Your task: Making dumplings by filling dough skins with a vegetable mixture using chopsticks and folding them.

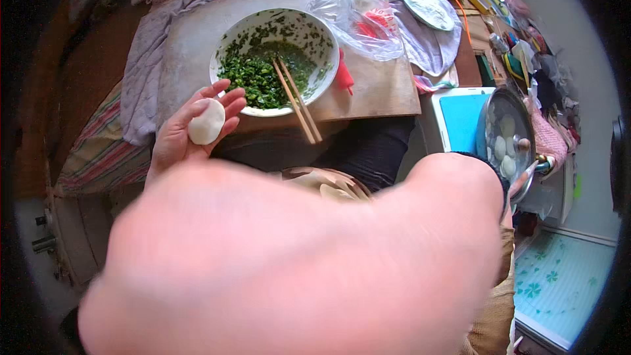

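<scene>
In my left hand point(177, 130), palm up, rests a round white dough wrapper point(207, 122), with the thumb laid over its edge. Just beyond it stands a large white bowl point(323, 81) of chopped green filling point(256, 79). A pair of wooden chopsticks point(298, 103) leans in the filling, their ends jutting over the near rim. At the far right, my right hand point(521, 182) is at a round metal pan point(508, 103) containing several pale dough pieces point(505, 150). A dark wristband and the arm hide most of that hand, so its grip is unclear.
Blurred bare skin fills the lower middle. The bowl stands on a wooden board point(384, 93), with a clear plastic bag point(345, 15) and a red object point(344, 74) beside it. A plate of white powder point(428, 7) is behind. Under the pan sits a blue-topped white box point(458, 118).
</scene>
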Demonstrator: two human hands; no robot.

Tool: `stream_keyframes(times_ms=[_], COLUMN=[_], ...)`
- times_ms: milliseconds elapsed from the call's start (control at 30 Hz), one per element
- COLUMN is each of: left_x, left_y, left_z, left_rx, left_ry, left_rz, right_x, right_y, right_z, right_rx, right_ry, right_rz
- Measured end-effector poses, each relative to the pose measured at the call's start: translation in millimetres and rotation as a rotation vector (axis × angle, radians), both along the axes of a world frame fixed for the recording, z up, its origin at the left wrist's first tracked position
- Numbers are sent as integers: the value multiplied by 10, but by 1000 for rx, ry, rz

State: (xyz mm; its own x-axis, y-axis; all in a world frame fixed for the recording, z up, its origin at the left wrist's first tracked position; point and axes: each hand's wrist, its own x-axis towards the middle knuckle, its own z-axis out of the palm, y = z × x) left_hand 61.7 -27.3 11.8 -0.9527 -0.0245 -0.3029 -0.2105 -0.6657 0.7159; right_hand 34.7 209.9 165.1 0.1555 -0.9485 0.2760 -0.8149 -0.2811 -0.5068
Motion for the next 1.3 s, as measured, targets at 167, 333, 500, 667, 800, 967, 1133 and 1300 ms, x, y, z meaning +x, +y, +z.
stream_keyframes(times_ms=[167,333,500,667,800,967,1133,1300], left_x=[-140,-70,-82,14,32,-54,-75,-116], left_y=[114,-17,-187,-539,-675,-636,-513,-384], left_z=[21,-45,53,-32,-277,-579,-621,-526], left_rx=[-76,-449,-985,-903,-209,254,282,278], left_ry=[127,171,199,106,-64,-109,-61,-157], left_rz=[22,89,185,426,522,547,501,536], right_x=[18,-134,-358,-1211,-1101,-1140,-1375,-1613], right_y=[98,35,8,62,-10,-250,-524,-476], right_z=[-31,-64,4,-818,-1243,-1518,-1623,-1621], right_rx=[-25,-18,-56,46,241,100,-188,-204], right_ry=[-111,-178,-185,351,311,236,-62,-170], right_rz=[94,215,-9,-699,-599,-471,-739,-826])
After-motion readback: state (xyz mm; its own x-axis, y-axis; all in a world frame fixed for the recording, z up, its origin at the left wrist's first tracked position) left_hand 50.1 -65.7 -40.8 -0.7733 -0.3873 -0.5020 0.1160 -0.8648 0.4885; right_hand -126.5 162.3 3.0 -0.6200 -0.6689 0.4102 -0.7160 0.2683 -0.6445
